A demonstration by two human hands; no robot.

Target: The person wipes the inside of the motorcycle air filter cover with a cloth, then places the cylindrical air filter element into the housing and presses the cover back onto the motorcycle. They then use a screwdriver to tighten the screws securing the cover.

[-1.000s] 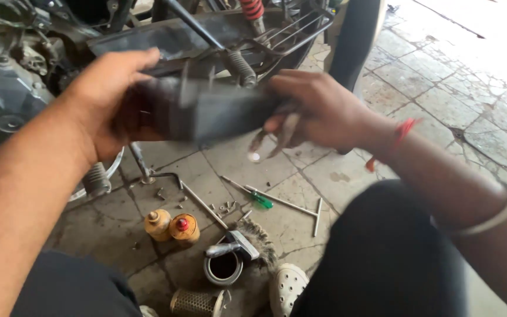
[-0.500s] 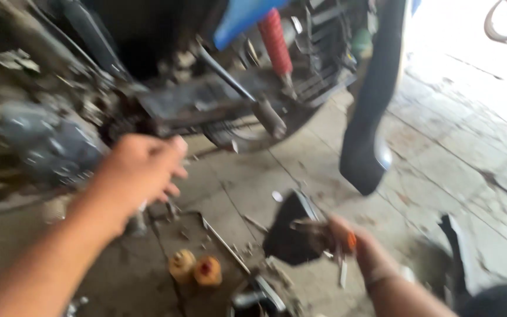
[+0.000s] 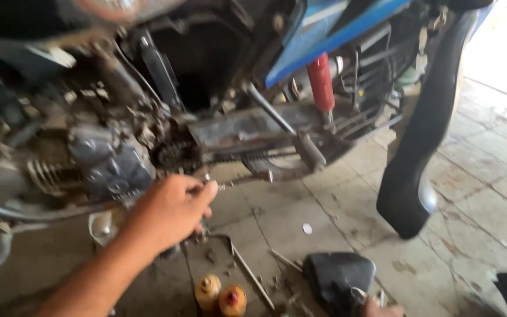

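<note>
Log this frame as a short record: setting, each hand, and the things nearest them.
setting: tiled floor beside a stripped motorcycle
left hand: fingers closed on a thin metal rod by the engine
right hand: at the bottom edge, mostly out of frame, touching a black cover on the floor
nearby: two small yellow bottles, red shock absorber, long black panel

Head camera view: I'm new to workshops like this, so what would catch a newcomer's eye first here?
Probably the motorcycle filling the upper frame, stripped so its grey engine and chain show, with a blue panel and red shock absorber standing out. Next, the left hand at centre, pinching a thin metal rod beside the engine. On the paved floor below sit two small orange-capped bottles and a black cover that the right hand touches.
</note>
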